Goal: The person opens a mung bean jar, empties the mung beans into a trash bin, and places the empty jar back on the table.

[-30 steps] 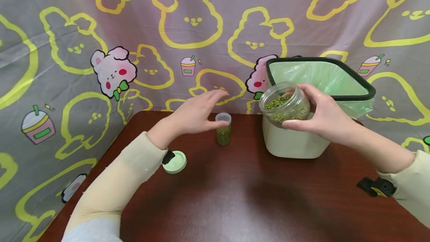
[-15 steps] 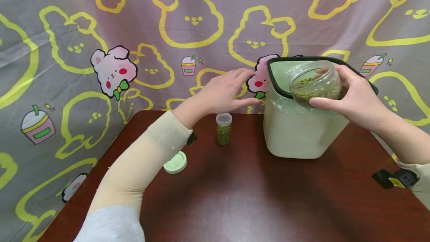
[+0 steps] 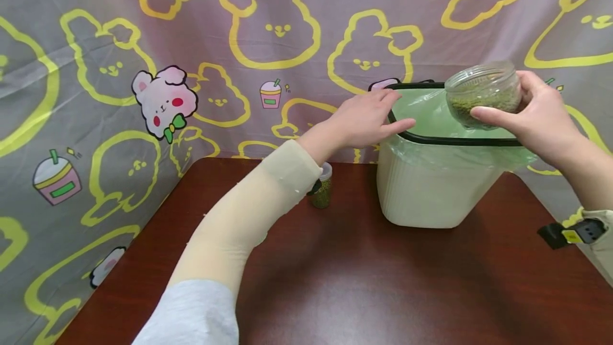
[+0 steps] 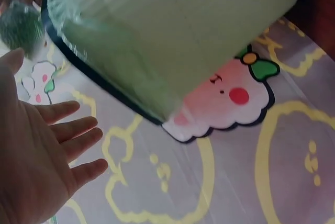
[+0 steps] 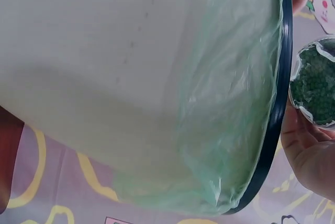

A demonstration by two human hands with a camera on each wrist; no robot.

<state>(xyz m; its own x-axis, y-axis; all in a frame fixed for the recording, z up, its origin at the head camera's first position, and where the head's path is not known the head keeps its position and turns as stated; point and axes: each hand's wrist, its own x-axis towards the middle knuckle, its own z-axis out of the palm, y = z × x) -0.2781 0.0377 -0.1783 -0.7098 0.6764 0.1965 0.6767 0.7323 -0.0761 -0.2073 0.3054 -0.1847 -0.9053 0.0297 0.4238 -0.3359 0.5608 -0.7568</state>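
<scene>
My right hand (image 3: 543, 116) grips a clear round jar (image 3: 483, 97) partly filled with green mung beans, tilted slightly, its mouth facing up and left. It is above the opening of a cream trash bin (image 3: 431, 190) lined with a green bag. In the right wrist view the beans show through the jar (image 5: 316, 85), beyond the bin's black rim ring (image 5: 277, 93). My left hand (image 3: 366, 118) is at the bin's left rim, fingers spread and holding nothing. The left wrist view shows its palm and extended fingers (image 4: 39, 156) beside the bin.
A small clear container (image 3: 323, 190) of mung beans stands on the dark wooden table (image 3: 373, 281), partly behind my left forearm. My left arm covers nearly all of the pale green lid. A patterned cloth (image 3: 287, 25) hangs behind the bin and along the left side.
My right hand has carried the jar up and right, from in front of the bin to over its opening. My left hand has moved right and up from the small container to the bin's rim.
</scene>
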